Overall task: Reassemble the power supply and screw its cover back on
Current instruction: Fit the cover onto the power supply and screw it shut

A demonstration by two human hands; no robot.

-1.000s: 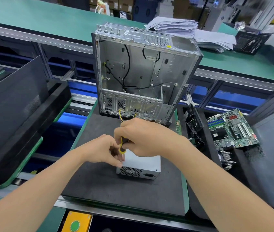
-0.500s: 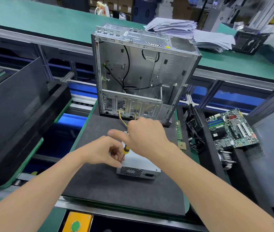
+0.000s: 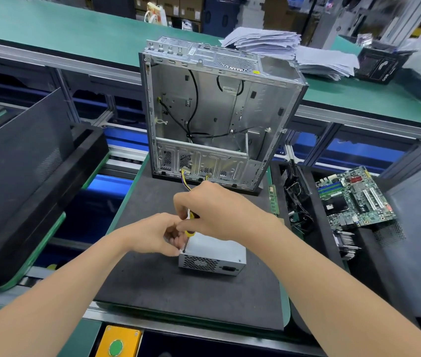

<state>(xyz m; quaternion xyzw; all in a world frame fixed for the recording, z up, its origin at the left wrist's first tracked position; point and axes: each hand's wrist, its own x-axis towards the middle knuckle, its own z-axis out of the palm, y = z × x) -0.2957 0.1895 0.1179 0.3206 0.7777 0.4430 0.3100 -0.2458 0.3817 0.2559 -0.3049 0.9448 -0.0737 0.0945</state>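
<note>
Your right hand (image 3: 221,215) has its fingers curled tight around the yellow screwdriver (image 3: 190,232), whose tip points down at the near left corner of the silver power supply (image 3: 215,249). Your left hand (image 3: 152,234) has its fingers bent right by that tip, but I cannot tell if they pinch anything. The power supply lies flat on the dark tabletop (image 3: 152,292), in front of the open computer case (image 3: 217,117).

Long green-topped benches (image 3: 62,27) on aluminium framing (image 3: 49,56) — paper stacks (image 3: 263,39) there, cartons (image 3: 186,6) behind.
</note>
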